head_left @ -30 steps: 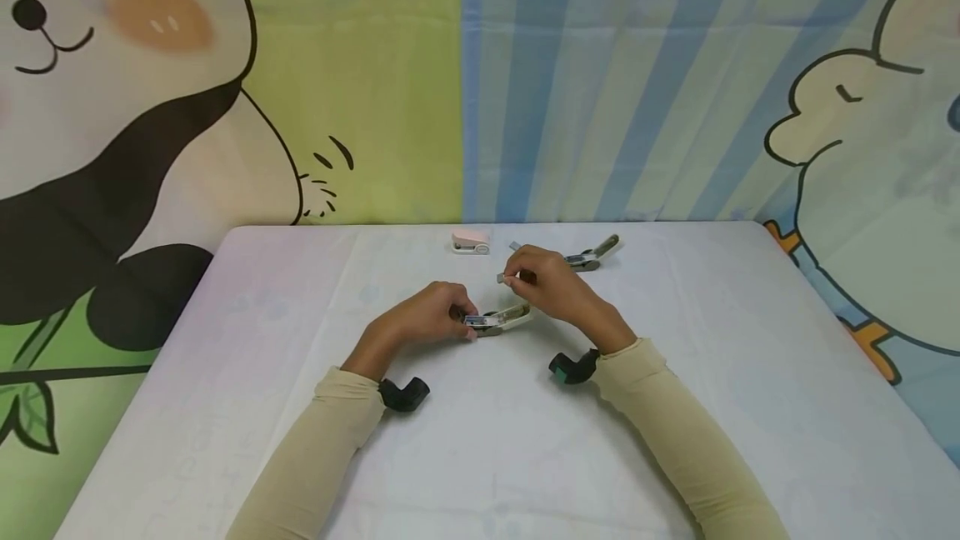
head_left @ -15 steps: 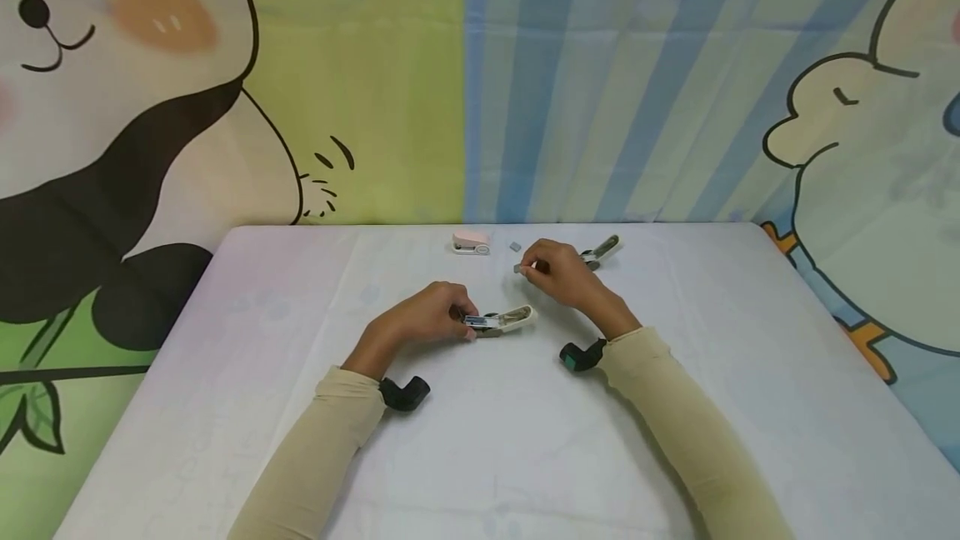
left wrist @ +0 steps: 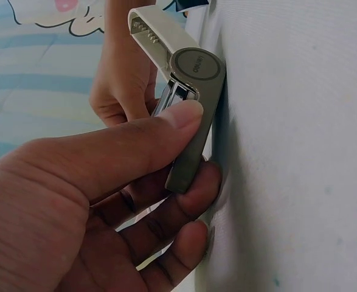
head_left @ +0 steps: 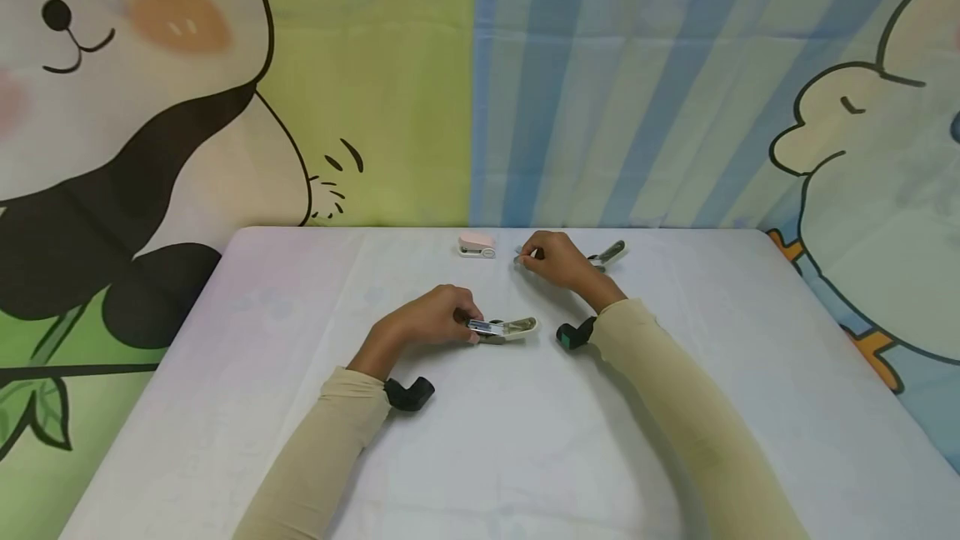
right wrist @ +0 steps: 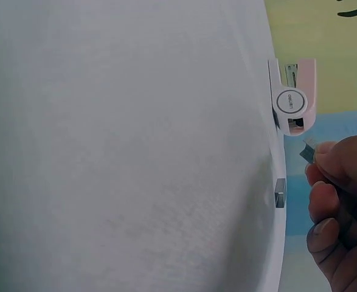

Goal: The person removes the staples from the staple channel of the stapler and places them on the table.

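My left hand (head_left: pixel 438 313) grips a stapler with its cream top swung open (head_left: pixel 519 327), low over the table. In the left wrist view, the thumb presses the grey stapler body (left wrist: pixel 197 115) beside its metal channel, with fingers under its end. Farther back, my right hand (head_left: pixel 557 258) pinches a short strip of staples (right wrist: pixel 308 151) between thumb and fingertips. A second staple strip (right wrist: pixel 280 193) lies on the table close to that hand. Past the right hand is another stapler, opened up (head_left: pixel 611 253), its near part hidden by the hand.
A small pink and white stapler (head_left: pixel 477 245) sits near the back edge of the white-covered table (head_left: pixel 300 290), left of my right hand. Behind the table hangs a cartoon-printed curtain (head_left: pixel 405 90).
My right hand, with the staple strip, has moved back toward the table's far edge, away from the held stapler. My left hand keeps its grip in nearly the same place.
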`<state>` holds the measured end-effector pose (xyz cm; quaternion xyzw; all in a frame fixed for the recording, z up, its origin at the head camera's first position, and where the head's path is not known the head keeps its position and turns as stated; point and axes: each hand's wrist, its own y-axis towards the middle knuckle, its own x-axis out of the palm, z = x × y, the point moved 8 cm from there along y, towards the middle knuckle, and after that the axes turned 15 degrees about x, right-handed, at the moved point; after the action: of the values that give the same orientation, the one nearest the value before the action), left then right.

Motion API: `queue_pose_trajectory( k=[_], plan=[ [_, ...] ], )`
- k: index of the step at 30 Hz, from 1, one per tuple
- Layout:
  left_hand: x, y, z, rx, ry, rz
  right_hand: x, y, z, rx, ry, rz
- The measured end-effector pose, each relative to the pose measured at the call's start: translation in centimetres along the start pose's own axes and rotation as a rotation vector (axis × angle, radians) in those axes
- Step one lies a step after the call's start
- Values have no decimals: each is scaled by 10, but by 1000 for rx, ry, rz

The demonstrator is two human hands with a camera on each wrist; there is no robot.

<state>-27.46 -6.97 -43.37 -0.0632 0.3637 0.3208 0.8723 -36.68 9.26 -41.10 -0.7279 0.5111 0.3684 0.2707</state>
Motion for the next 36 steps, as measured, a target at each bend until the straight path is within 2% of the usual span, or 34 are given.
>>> queue_pose_trajectory(
  k=[6, 11, 20, 26, 36],
  plan=[
    [-1, -2, -1, 3, -2, -5, 4, 9, 1, 22, -27, -10],
    [0, 0, 0, 9, 4, -2, 4, 9, 6, 34, -44, -13],
    [0, -1, -1, 10, 9, 4, 8, 9, 6, -24, -87, -56],
    [0, -1, 0, 4, -1, -2, 11, 10, 9, 5, -140, -82],
    [0, -1, 0, -6, 12, 8, 7, 1, 5, 0, -212, -92]
  ],
)
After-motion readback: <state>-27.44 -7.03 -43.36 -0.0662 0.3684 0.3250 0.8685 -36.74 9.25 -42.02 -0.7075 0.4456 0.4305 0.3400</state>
